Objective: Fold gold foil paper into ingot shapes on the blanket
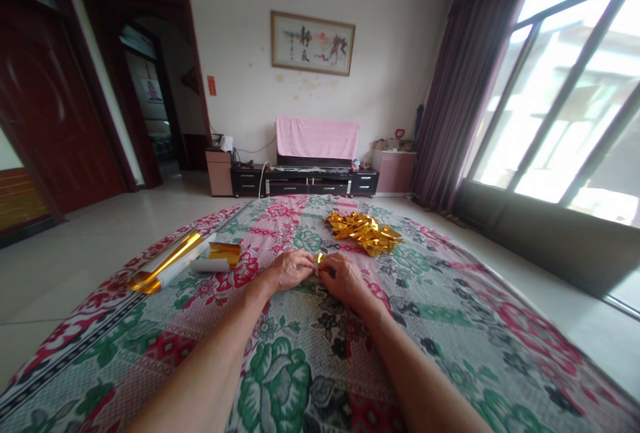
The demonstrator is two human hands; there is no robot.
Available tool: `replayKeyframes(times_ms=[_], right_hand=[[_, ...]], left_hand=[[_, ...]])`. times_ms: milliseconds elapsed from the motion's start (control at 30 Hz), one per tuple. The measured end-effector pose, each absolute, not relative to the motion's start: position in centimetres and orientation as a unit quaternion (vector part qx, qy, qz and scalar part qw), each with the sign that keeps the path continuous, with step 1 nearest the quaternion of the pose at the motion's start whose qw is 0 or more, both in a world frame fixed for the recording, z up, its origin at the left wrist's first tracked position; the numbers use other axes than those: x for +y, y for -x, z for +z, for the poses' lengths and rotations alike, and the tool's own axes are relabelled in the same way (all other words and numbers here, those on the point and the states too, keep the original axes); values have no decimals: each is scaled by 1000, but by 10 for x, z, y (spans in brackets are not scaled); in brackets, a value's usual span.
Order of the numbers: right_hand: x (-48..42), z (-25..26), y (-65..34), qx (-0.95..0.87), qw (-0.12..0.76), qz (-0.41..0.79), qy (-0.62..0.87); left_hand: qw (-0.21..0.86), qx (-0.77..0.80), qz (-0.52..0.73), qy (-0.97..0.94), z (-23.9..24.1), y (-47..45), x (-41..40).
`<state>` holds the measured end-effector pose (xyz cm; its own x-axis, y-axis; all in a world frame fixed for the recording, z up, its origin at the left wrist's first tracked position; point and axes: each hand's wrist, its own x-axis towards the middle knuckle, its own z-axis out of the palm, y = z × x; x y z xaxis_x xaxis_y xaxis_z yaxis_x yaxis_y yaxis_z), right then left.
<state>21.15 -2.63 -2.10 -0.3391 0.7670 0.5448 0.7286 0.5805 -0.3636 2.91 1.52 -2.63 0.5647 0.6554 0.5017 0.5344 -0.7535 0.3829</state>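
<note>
Between my two hands is a small piece of gold foil paper (319,258), mostly hidden by the fingers. My left hand (291,269) pinches its left side, and my right hand (343,278) grips the right side, fingers curled. Just beyond the right hand lies a pile of folded gold foil pieces (364,230). To the left, a short stack of gold foil sheets with white backing (225,255) rests on the cloth. Beside it lies a longer, loosely rolled gold and white foil sheet (173,263).
A floral cloth (280,379) in red, green and grey covers the surface under my hands. Farther off stand a low black cabinet (310,183) and a screen draped with a pink towel (318,137). A window (565,106) with a purple curtain (465,73) is on the right.
</note>
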Motion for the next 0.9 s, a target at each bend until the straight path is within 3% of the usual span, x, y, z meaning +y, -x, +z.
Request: replayKeyframes(times_ms=[900], right_hand=[[-22, -24, -212, -811, 352, 37, 465]], left_hand=[[64, 399, 320, -857, -28, -41, 14]])
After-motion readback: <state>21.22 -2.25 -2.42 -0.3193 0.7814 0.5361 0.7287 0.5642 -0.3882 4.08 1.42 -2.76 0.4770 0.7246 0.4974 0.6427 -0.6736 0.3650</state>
